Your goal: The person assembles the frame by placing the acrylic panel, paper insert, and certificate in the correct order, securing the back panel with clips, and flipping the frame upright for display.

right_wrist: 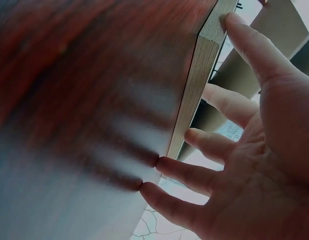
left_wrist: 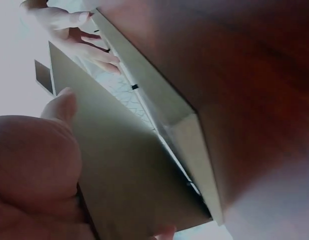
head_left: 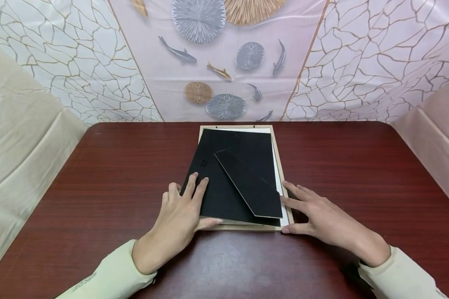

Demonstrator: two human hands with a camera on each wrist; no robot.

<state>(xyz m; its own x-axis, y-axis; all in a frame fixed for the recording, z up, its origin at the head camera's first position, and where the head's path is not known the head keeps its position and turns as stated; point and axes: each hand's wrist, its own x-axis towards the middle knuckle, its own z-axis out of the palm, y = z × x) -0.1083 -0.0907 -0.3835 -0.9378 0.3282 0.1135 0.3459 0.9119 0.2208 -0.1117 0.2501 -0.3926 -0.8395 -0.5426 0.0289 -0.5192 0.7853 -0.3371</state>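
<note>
A light wooden picture frame (head_left: 286, 203) lies face down on the table, with a white sheet (head_left: 278, 170) inside it. Over it, skewed and lifted at an angle, is a black backing board (head_left: 232, 182) with a fold-out stand (head_left: 250, 187). My left hand (head_left: 179, 211) holds the board at its left edge, fingers on top and thumb at the underside; the left wrist view shows the board's brown underside (left_wrist: 119, 150) raised off the frame. My right hand (head_left: 318, 216) rests spread at the frame's lower right corner, its fingertips touching the frame's side and the table.
The dark red wooden table (head_left: 116, 178) extends around the frame. A patterned cloth (head_left: 224, 62) hangs at the table's back edge, with beige fabric (head_left: 18, 137) at the sides. Small dark tabs (left_wrist: 135, 87) stick out from the frame's inner edge.
</note>
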